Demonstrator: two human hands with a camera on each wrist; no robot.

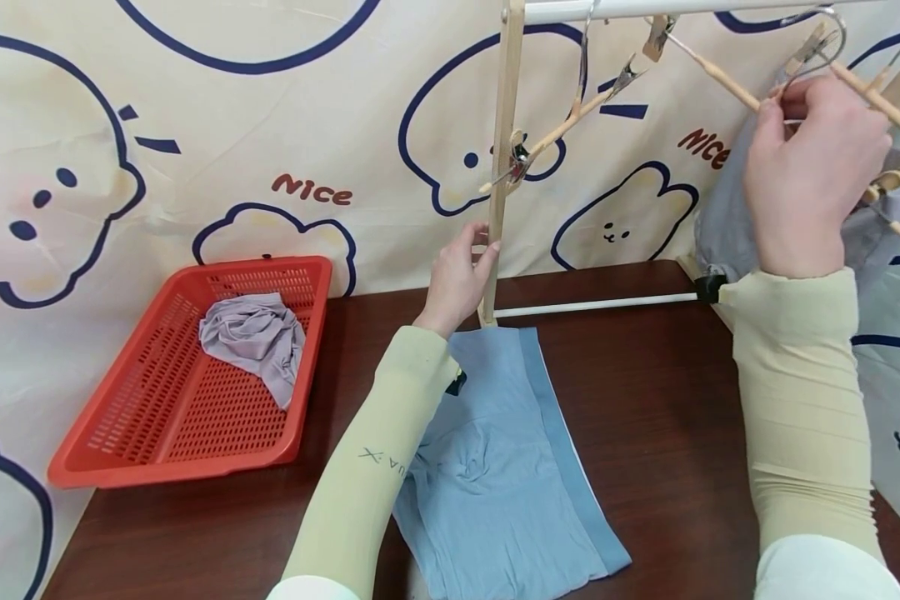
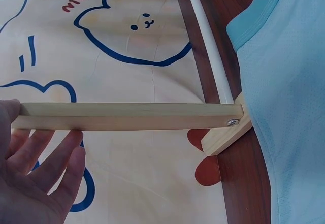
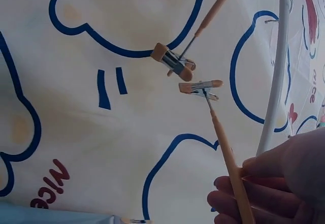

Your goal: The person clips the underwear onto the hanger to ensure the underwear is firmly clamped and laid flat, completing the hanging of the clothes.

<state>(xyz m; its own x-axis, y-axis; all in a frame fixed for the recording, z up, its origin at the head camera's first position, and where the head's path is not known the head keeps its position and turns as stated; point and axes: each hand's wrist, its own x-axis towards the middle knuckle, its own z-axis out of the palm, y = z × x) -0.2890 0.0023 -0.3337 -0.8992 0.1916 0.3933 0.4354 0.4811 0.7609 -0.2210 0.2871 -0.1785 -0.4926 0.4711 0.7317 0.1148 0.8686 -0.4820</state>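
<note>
Pinching a wooden clip hanger (image 1: 726, 82) between thumb and fingers, the person's right hand (image 1: 817, 162) is up near the white rail (image 1: 712, 8) that tops the rack. Over on the left side of the table (image 1: 667, 392) sits a red basket (image 1: 187, 467) with slotted walls, and inside it, toward the back right, lies a crumpled lavender cloth (image 1: 258, 337). The held hanger slants: seen from the head, its long axis climbs leftward from the grip and ends in a clip (image 3: 190, 87) close to the clip of a second hanger (image 1: 562, 129); whether the two touch I can't tell. That second hanger slopes the opposite way, its left end lower, beside the rack's wooden post (image 1: 507, 100). The left hand (image 1: 453, 279) has the post between thumb and fingers, the fingers fanned apart beneath that grip in the wrist view. A blue garment (image 1: 502, 475) lies spread on the table, its length running from the foot of the post toward the person. Beyond the right hand hangs a gray garment (image 1: 727, 196).
</note>
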